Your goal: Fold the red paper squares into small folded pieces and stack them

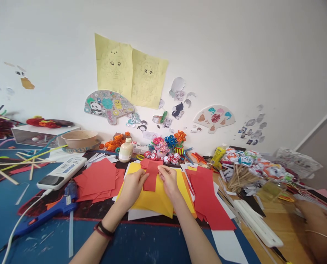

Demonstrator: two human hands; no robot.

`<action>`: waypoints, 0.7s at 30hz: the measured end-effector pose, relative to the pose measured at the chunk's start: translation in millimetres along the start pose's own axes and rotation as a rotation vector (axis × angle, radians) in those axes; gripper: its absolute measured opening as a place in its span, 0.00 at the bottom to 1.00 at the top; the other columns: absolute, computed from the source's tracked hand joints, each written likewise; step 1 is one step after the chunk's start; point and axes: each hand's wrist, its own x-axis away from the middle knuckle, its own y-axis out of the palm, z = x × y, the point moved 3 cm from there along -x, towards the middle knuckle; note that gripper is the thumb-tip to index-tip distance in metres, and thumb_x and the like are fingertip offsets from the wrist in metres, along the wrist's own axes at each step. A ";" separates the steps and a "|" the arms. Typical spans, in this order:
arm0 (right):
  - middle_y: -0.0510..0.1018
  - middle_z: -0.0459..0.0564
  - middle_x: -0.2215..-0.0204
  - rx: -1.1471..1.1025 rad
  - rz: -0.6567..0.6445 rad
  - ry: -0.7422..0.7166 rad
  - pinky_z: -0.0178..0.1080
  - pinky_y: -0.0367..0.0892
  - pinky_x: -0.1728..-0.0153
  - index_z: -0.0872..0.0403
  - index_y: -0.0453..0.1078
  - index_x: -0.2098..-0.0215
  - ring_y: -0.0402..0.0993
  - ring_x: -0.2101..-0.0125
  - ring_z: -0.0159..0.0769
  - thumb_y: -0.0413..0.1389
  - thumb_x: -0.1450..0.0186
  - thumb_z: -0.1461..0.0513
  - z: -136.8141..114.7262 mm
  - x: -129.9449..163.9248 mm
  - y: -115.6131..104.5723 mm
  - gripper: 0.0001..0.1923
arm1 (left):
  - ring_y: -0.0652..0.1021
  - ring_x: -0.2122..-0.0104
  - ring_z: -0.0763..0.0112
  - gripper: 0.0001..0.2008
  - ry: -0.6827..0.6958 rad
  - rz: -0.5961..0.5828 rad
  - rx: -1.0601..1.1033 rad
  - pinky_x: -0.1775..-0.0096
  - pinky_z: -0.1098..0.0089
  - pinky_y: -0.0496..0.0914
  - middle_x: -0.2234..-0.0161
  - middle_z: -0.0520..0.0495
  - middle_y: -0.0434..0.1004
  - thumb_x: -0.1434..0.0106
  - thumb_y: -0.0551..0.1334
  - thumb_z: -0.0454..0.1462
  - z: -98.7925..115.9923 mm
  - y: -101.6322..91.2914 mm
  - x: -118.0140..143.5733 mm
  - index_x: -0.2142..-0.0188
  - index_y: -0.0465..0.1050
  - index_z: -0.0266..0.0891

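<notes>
Between my two hands is a small red paper rectangle (151,178), held over a stack of yellow paper (163,205). My left hand (133,185) pinches its left edge, thumb toward the middle. Along the upper right edge, my right hand (168,179) pinches it with thumb and fingertips. Another red piece shows just behind it; whether the two are joined I cannot tell. A pile of red paper squares (100,179) lies left of my left hand. Larger red sheets (210,198) rest to the right of my right hand.
A blue glue gun (61,205) and a white power strip (63,172) lie on the left. Behind my hands stand a glue bottle (125,151) and small paper flowers (163,145). A second white strip (259,223) lies right, near another person's arm (317,223).
</notes>
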 end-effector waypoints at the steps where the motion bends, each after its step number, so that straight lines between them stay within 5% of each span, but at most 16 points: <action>1: 0.60 0.41 0.84 -0.018 -0.004 -0.001 0.33 0.47 0.80 0.57 0.70 0.79 0.49 0.82 0.25 0.63 0.47 0.56 -0.6 0.2 0.4 0.13 | 0.65 0.80 0.71 0.17 -0.004 0.001 0.003 0.74 0.72 0.52 0.82 0.54 0.63 0.35 0.50 0.46 0.2 0.8 0.3 0.76 0.60 0.41; 9: 0.59 0.40 0.84 -0.110 -0.008 0.004 0.33 0.44 0.81 0.57 0.67 0.81 0.47 0.83 0.24 0.63 0.46 0.58 0.8 -2.7 -0.2 0.13 | 0.65 0.82 0.73 0.21 -0.064 -0.122 0.085 0.75 0.73 0.52 0.85 0.55 0.60 0.36 0.51 0.48 0.0 2.9 0.9 0.82 0.54 0.40; 12: 0.60 0.40 0.84 -0.118 0.004 0.014 0.33 0.44 0.81 0.57 0.67 0.81 0.47 0.83 0.23 0.63 0.46 0.57 1.9 -4.1 0.2 0.13 | 0.66 0.81 0.73 0.22 -0.082 -0.085 0.104 0.75 0.74 0.54 0.86 0.54 0.62 0.37 0.53 0.49 -1.9 0.3 -0.2 0.82 0.55 0.40; 17: 0.61 0.40 0.84 -0.106 0.057 0.016 0.33 0.45 0.82 0.56 0.66 0.79 0.48 0.84 0.24 0.62 0.47 0.56 1.1 -4.6 -2.8 0.13 | 0.71 0.80 0.71 0.17 -0.089 -0.203 0.251 0.74 0.74 0.58 0.83 0.53 0.70 0.39 0.55 0.47 -6.6 6.4 -0.4 0.79 0.63 0.39; 21: 0.63 0.41 0.83 -0.049 0.038 -0.015 0.33 0.47 0.81 0.56 0.67 0.80 0.50 0.83 0.24 0.62 0.46 0.56 -2.3 -4.4 -4.9 0.13 | 0.72 0.80 0.70 0.18 -0.125 -0.148 0.153 0.73 0.73 0.59 0.84 0.52 0.71 0.38 0.54 0.47 -9.0 2.9 -1.2 0.79 0.67 0.39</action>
